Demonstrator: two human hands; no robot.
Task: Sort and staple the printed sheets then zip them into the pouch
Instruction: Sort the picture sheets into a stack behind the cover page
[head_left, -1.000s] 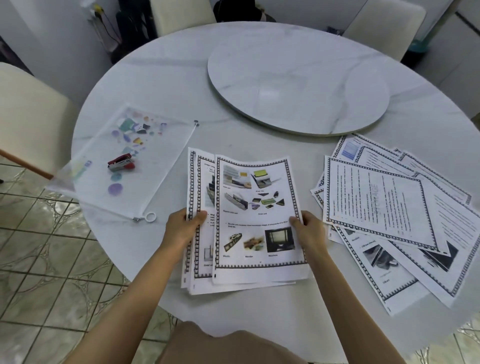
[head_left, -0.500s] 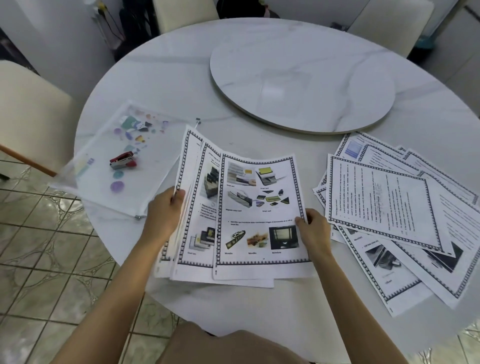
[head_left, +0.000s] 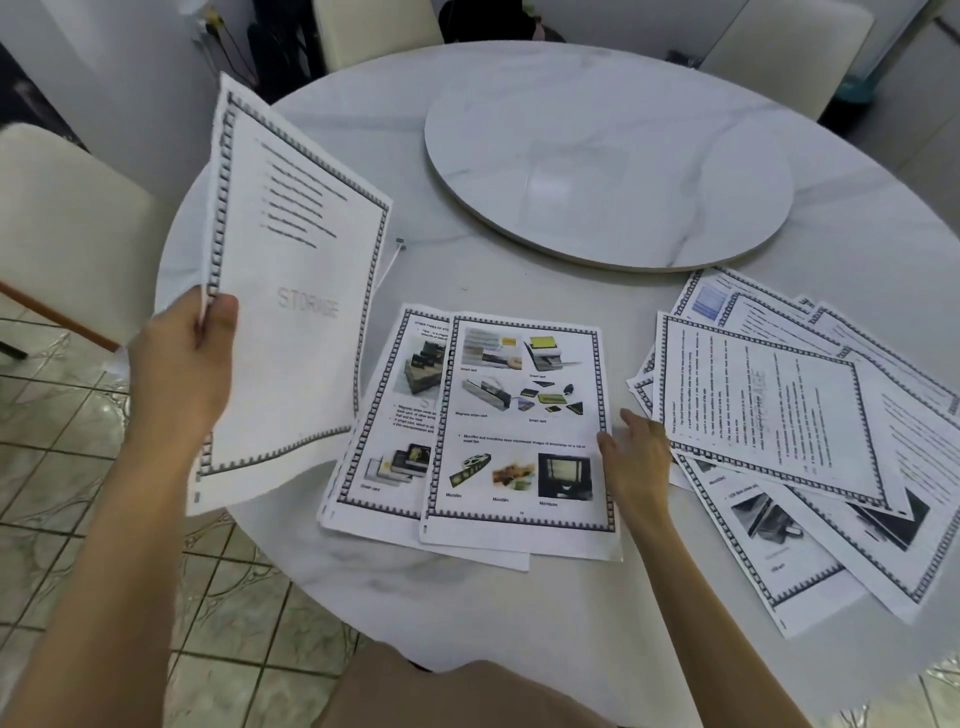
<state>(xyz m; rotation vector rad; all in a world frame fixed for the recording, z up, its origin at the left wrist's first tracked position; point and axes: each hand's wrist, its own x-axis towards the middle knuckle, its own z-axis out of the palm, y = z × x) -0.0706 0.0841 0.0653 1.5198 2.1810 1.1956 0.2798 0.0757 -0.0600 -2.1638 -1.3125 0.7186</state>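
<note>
My left hand pinches the left edge of a bordered text sheet marked STORAGE and holds it lifted above the table's left side. It hides the pouch and the stapler behind it; only the pouch's zipper end shows. A small stack of picture sheets lies on the table in front of me. My right hand rests at that stack's right edge with relaxed fingers touching the top sheet. A spread pile of more printed sheets lies to the right.
The round white marble table carries a raised turntable at its middle. Cream chairs stand at the left and at the back. Tiled floor shows below the table's left edge.
My left hand has pulled one text sheet out of the stack and raised it up and to the left, over the pouch. The remaining picture sheets stay on the table under my right hand.
</note>
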